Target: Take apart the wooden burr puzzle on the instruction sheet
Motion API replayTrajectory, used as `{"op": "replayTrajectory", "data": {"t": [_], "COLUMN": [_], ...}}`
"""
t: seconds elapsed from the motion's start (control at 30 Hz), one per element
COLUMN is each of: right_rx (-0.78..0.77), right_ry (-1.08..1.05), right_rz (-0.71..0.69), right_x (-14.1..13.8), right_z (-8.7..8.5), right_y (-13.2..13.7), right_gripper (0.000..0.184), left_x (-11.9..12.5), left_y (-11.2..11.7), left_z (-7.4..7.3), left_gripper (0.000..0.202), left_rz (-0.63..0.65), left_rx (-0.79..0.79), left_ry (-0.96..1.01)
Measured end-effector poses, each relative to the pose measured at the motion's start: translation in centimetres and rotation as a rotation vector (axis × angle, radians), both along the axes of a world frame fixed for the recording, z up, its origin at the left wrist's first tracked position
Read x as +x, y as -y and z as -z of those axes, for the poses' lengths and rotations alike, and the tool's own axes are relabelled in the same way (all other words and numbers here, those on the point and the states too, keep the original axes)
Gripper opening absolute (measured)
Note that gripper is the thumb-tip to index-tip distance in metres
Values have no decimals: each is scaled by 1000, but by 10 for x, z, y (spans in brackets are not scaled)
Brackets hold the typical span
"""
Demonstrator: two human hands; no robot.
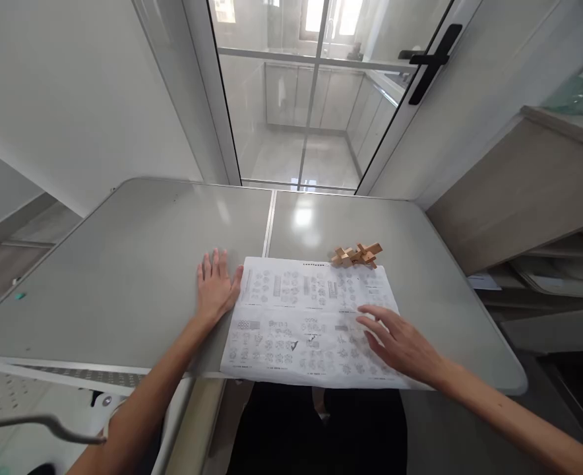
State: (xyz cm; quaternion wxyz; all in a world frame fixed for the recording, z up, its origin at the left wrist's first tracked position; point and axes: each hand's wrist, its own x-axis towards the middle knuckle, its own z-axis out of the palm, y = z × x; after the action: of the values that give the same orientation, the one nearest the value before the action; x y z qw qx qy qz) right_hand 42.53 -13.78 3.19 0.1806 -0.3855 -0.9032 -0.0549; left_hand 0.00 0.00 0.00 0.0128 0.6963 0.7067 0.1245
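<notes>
Setting: a pale-walled room. Main surface: one glossy grey table [123,264] with rounded corners, a light rim and a pale seam running away from the person. Clock directions are taken from the centre of the sheet, twelve pointing away from the person.

Left hand [215,290]: bare, palm down on the table between nine and ten o'clock; fingers extended and slightly apart, thumb at the left edge of the sheet; nothing grasped.

Right hand [390,340]: bare, between three and four o'clock, over the right part of the sheet; fingers loosely bent and apart, holding nothing. Contact with the paper cannot be told.

Item between the hands: one large white rectangular paper sheet [281,313], creased, printed with rows of small dark diagrams and captions too small to read; near edge along the table's near edge.

Item at one o'clock: two tan wooden star-like forms of crossed bars [369,254], side by side at the sheet's far edge, beyond the right hand and clear of both hands.

Farther out: at nine o'clock, a small teal object [20,296] near the table's left edge; at two, a wood-grain shelf unit [514,165]; at twelve, a white-framed glass door [281,119] with a black lever handle [429,64].
</notes>
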Motion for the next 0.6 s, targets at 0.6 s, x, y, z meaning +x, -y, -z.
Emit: {"op": "replayTrajectory", "data": {"t": [0.6], "right_rx": [82], "right_ry": [385], "right_rz": [-78], "right_x": [59], "right_z": [-49], "right_y": [-136], "right_gripper": [92], "left_x": [6], "left_y": [-3], "left_z": [-3], "left_gripper": [75], "left_rz": [-11], "left_rx": [30], "left_ry": [-4]}}
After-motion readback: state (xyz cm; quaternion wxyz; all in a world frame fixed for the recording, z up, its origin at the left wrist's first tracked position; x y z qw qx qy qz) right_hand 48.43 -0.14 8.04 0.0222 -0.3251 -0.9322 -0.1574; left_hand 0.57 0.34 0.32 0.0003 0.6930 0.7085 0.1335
